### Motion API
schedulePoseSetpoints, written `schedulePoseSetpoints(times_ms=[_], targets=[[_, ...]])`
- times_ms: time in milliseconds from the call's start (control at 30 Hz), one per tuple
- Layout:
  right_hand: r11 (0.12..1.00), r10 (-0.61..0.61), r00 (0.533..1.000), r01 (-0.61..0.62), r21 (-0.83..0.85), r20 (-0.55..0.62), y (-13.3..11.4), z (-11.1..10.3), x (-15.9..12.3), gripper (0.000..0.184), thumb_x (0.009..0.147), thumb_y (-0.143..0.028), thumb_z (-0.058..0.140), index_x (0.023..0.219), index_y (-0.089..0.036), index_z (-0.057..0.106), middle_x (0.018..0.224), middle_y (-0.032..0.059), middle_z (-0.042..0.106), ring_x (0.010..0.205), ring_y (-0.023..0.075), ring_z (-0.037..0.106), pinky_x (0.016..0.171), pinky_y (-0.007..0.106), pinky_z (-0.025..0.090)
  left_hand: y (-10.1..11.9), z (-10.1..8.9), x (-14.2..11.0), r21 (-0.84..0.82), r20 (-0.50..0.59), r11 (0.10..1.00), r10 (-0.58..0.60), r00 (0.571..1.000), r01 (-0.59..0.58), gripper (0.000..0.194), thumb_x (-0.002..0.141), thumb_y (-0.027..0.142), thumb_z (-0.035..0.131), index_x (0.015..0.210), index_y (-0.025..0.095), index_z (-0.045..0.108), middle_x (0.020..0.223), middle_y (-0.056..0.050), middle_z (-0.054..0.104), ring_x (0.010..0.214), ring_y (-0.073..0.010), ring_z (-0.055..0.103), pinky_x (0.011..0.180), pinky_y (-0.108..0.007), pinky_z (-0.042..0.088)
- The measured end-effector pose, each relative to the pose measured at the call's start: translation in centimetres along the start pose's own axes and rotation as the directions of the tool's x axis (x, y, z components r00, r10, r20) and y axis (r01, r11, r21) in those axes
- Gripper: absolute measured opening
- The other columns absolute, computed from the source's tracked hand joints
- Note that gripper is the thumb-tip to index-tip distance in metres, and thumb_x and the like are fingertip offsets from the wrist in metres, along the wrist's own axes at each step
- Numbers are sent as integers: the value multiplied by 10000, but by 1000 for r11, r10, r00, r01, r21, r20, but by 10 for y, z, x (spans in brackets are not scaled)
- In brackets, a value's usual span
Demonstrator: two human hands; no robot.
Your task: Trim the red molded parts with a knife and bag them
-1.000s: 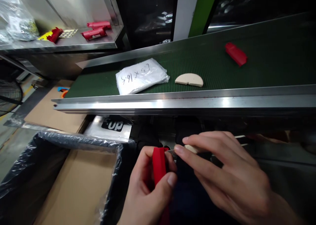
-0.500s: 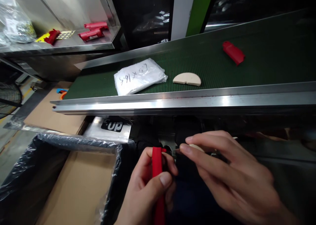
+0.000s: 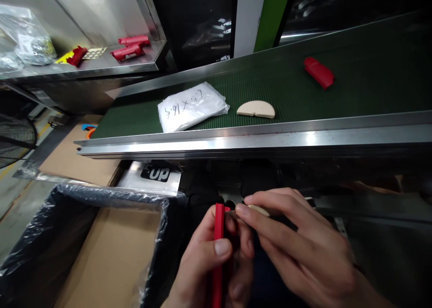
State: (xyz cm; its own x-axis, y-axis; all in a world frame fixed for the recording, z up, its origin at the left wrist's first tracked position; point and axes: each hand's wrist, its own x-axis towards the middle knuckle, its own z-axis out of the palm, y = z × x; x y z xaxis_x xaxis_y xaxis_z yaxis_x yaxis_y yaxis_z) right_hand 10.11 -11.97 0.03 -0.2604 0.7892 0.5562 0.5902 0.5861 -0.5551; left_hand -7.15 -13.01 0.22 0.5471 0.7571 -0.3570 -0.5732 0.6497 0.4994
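One red part [image 3: 219, 222], probably light, stiff and smooth, best held by its long sides, sat near the conveyor rail [image 3: 216, 143] in the closely curled left hand [image 3: 200, 260], while the right hand [image 3: 303, 238] pinched a slim pale tool [image 3: 259, 210] beside its top.

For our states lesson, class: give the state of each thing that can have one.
Held red part: gripped in left hand
Pale item: pinched by right hand, mostly hidden
White packet: lying on conveyor
Cream half-disc: lying flat
Loose red part: lying on conveyor
Three red pieces: lying on shelf
Lined box: open-topped, cardboard inside
Fan: running or stopped, cannot tell
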Motion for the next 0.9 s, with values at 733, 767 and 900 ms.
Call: schedulePoseSetpoints(times_ms=[733,767,900], targets=[[998,-61,998,61,-25,7,4,-3,-8,316,878,-6,536,1131,-143,667,1082,114,611,1028,223,569,825,401,493,-11,3,1,-219,153,975,55,987,-21,155,925,333,472,962,190,518,824,-61,589,410,-21,421,353,-84,307],[998,-64,998,64,-27,9,4,-3,-8,316,884,-7,529,1136,-143,663,1085,113,608,1031,223,565,824,402,490,-10,4,1,-223,138,975,50,989,-18,152,924,331,475,960,189,517,822,-62,591,410,-19,419,357,-83,306],[997,-70,997,71,-40,20,4,-3,-10,326,888,-13,536,1158,-151,655,1101,113,596,1047,232,547,849,424,459,-11,4,2,-229,125,973,49,991,-19,155,940,318,447,963,182,519,820,-69,595,408,-20,419,357,-82,307]])
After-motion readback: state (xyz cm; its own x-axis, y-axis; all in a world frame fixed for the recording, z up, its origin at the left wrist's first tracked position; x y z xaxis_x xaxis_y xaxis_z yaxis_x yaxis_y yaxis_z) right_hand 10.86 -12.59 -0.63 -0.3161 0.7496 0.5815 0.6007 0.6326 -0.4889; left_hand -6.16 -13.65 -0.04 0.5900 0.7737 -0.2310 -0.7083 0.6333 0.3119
